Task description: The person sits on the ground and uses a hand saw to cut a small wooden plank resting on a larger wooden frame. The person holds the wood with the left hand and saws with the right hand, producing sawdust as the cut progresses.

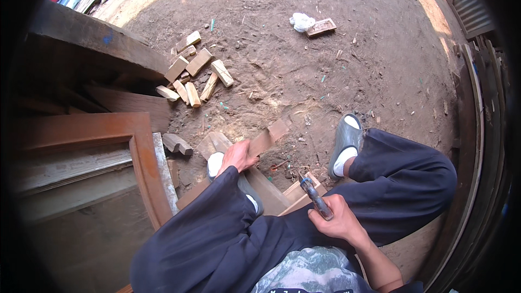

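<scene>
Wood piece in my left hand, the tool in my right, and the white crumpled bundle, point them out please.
Wood piece (pixel 269 137): head view, middle of its exposed face.
Tool (pixel 317 198): head view, on its handle.
White crumpled bundle (pixel 302 22): head view, near its middle.

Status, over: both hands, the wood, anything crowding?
Left hand: grip on wooden block. Right hand: grip on dark-handled tool. Left foot crowds left hand; loose blocks piled farther ahead.
</scene>
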Demonstrator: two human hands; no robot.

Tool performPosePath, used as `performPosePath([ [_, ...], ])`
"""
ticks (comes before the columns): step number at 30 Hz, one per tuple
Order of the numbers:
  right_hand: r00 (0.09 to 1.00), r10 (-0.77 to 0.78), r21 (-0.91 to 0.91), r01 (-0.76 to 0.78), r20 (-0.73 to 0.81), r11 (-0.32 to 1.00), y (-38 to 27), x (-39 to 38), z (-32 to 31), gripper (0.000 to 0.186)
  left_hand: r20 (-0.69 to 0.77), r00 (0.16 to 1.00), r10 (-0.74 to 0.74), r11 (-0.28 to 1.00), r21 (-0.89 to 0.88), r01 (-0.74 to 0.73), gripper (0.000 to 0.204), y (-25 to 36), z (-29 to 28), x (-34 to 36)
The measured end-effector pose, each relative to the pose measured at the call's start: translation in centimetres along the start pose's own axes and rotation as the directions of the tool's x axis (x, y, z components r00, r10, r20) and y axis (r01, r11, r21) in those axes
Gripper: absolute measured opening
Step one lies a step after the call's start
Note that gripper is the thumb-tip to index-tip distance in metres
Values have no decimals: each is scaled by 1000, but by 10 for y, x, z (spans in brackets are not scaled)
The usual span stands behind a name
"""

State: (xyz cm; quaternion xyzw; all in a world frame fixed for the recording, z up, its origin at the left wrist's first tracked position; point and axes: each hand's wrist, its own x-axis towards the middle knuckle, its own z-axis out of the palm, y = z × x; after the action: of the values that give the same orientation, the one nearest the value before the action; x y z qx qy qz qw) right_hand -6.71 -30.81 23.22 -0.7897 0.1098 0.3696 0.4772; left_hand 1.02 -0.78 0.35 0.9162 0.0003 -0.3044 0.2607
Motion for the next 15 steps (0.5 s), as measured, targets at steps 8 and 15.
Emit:
performPosePath([
  [8,995,89,103,-93,47,990,-1,-70,-18,39,30,1000,7,1000,-13,-7,41,-2,-1,2],
  [15,1000,-23,65,24,-11,998,19,8,14,38,3,1000,-15,1000,15,15,40,-4,2,2],
])
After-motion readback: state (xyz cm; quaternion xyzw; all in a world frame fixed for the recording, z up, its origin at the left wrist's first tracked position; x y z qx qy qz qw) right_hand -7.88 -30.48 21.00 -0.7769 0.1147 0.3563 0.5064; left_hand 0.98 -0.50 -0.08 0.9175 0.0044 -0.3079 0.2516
